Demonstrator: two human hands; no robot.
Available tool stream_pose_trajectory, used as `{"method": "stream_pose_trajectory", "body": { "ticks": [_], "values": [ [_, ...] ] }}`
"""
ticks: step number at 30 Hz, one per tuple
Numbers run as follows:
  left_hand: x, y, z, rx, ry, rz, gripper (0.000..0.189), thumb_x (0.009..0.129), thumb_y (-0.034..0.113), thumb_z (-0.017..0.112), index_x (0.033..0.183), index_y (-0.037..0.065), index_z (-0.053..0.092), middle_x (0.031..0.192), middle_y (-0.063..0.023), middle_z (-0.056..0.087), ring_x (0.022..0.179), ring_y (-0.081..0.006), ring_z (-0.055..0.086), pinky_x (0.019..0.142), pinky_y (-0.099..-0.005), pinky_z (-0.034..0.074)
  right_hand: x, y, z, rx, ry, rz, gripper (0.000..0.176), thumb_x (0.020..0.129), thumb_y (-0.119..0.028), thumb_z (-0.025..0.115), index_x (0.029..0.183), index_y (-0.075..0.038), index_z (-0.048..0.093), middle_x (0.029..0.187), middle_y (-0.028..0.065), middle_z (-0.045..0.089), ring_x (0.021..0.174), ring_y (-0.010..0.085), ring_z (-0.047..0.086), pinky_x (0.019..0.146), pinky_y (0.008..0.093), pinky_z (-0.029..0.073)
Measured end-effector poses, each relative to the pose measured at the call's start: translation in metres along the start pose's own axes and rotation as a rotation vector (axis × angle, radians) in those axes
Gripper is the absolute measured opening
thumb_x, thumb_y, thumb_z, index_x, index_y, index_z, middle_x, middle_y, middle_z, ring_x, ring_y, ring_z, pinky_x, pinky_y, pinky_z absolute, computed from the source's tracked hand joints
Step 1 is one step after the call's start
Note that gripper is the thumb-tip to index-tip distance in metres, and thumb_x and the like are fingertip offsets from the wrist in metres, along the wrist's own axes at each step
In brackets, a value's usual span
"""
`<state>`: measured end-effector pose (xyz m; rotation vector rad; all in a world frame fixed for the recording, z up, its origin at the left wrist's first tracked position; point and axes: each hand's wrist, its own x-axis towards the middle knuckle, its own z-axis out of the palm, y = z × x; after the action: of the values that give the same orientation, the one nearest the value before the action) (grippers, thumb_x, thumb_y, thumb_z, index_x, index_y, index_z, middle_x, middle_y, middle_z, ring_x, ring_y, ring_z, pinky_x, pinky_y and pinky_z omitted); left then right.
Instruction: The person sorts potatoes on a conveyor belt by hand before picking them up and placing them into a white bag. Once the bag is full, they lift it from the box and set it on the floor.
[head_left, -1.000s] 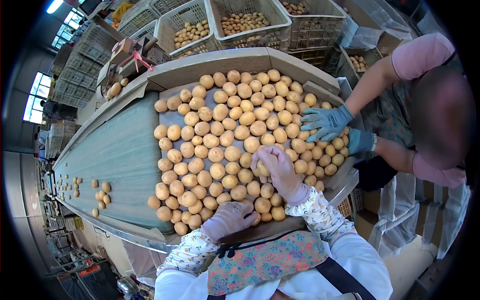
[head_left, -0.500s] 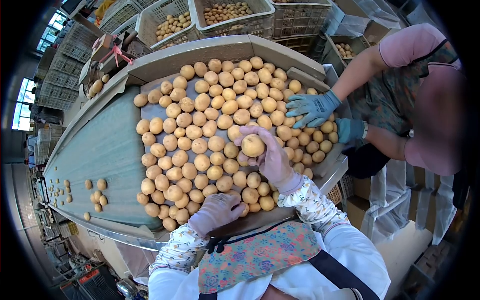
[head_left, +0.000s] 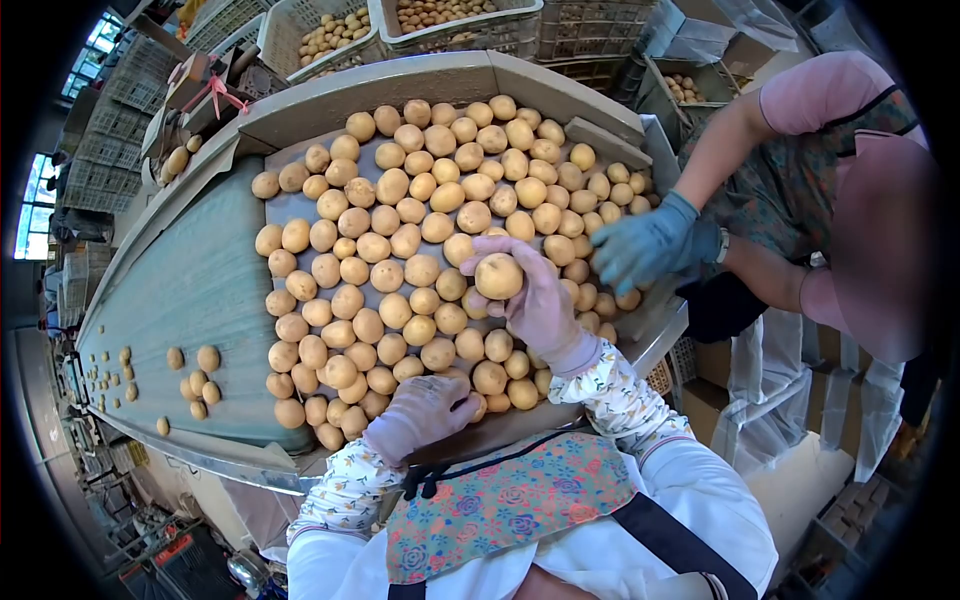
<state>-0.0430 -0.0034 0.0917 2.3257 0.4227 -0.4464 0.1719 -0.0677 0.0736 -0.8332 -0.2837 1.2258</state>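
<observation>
The right hand (head_left: pixel 535 305), in a thin pale lilac glove, has its fingers curled around one round yellow-brown potato (head_left: pixel 499 276), held above the other potatoes. The left hand (head_left: pixel 420 411), in a matching glove with grey fingers, rests with bent fingers at the near edge of the heap; a potato shows beside its fingertips, though whether it is gripped is hard to tell, as the hand covers part of it. Both forearms wear white sleeve covers with a small floral print.

The many loose yellow-brown potatoes (head_left: pixel 388 275) lie close together on a grey flat desk (head_left: pixel 290 210) with a raised beige metal rim (head_left: pixel 370 85). To the left of them runs a wide green conveyor belt (head_left: pixel 190 300), with a few potatoes scattered further along it.

At the right end of the heap, a co-worker's blue-gloved hands (head_left: pixel 645 245) are close together over the potatoes, one slightly blurred. Beyond the far rim stand pale plastic crates (head_left: pixel 455 38) holding more potatoes. Clear plastic sheets (head_left: pixel 770 400) hang beside cardboard boxes at the right.
</observation>
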Motion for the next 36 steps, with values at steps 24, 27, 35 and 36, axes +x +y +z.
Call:
{"method": "stream_pose_trajectory", "body": {
  "ticks": [24, 27, 35, 36],
  "values": [
    [-0.006, -0.006, 0.002, -0.001, 0.034, 0.069, 0.029, 0.097, 0.033, 0.059, 0.087, 0.006, 0.06, 0.077, -0.0153, 0.065, 0.074, -0.0368, 0.065, 0.066, -0.0489, 0.048, -0.001, 0.004, -0.001, 0.115, -0.06, -0.029, 0.054, 0.107, -0.045, 0.035, 0.132, -0.001, 0.053, 0.111, 0.0108, 0.068, 0.082, 0.0161, 0.064, 0.066, 0.0225, 0.048],
    [-0.006, -0.007, 0.001, -0.022, 0.021, 0.061, 0.03, 0.097, 0.033, 0.059, 0.086, 0.006, 0.06, 0.078, -0.0159, 0.065, 0.075, -0.0372, 0.065, 0.066, -0.0494, 0.048, -0.002, 0.002, 0.002, 0.08, -0.058, -0.041, 0.052, 0.106, -0.044, 0.036, 0.132, -0.002, 0.053, 0.111, 0.0109, 0.068, 0.083, 0.0163, 0.064, 0.068, 0.0234, 0.049],
    [-0.005, -0.003, -0.002, -0.047, -0.019, 0.016, 0.033, 0.097, 0.035, 0.058, 0.083, 0.005, 0.061, 0.078, -0.0176, 0.066, 0.076, -0.0385, 0.066, 0.068, -0.0504, 0.049, -0.009, 0.0, 0.005, 0.104, -0.073, -0.01, 0.038, 0.097, -0.024, 0.057, 0.129, -0.007, 0.05, 0.115, 0.0103, 0.062, 0.088, 0.0168, 0.061, 0.075, 0.0262, 0.05],
    [-0.006, -0.002, -0.004, -0.055, -0.014, 0.017, 0.033, 0.097, 0.035, 0.057, 0.083, 0.005, 0.061, 0.078, -0.0177, 0.066, 0.076, -0.0385, 0.066, 0.068, -0.0504, 0.049, -0.01, -0.002, 0.007, 0.096, -0.092, -0.019, 0.035, 0.097, -0.023, 0.057, 0.127, -0.007, 0.051, 0.113, 0.0104, 0.061, 0.087, 0.0165, 0.061, 0.075, 0.0262, 0.05]
  ]
}}
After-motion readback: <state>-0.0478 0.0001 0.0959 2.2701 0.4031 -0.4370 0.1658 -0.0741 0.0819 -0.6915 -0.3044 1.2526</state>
